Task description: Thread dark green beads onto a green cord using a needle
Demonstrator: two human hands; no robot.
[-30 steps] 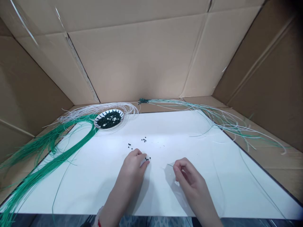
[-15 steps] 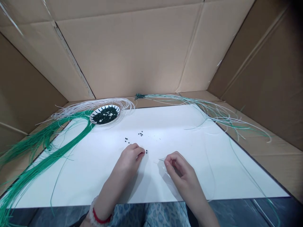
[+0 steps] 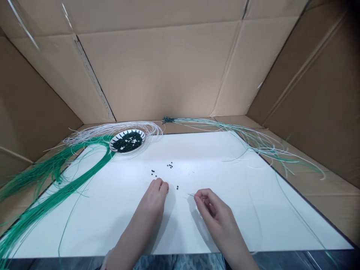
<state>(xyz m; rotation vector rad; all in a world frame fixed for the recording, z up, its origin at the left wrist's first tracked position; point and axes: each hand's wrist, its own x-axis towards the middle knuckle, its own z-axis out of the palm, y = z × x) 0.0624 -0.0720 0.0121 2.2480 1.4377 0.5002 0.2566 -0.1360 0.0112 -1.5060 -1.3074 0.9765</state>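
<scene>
My left hand (image 3: 156, 195) is above the white board with its fingers curled together, and whatever is between the fingertips is hidden. Just right of its fingertips lie a couple of small dark beads (image 3: 177, 187). My right hand (image 3: 212, 208) pinches a thin strand (image 3: 190, 194) between thumb and forefinger; its short, straight tip points left towards the beads. Beyond my left hand are two more loose groups of dark beads, one nearer group (image 3: 153, 172) and one farther group (image 3: 170, 165).
A striped-rim dish (image 3: 112, 145) of dark beads stands at the back left. Green strands (image 3: 84, 173) and white strands (image 3: 132, 125) lie around it. A beaded bundle of strands (image 3: 202, 120) stretches across the back right. Cardboard walls (image 3: 168, 75) surround the white board (image 3: 112, 210).
My left hand has drawn back slightly left from the nearest beads, and its fingers have curled in. My right hand still pinches the strand. The view has tilted up a little.
</scene>
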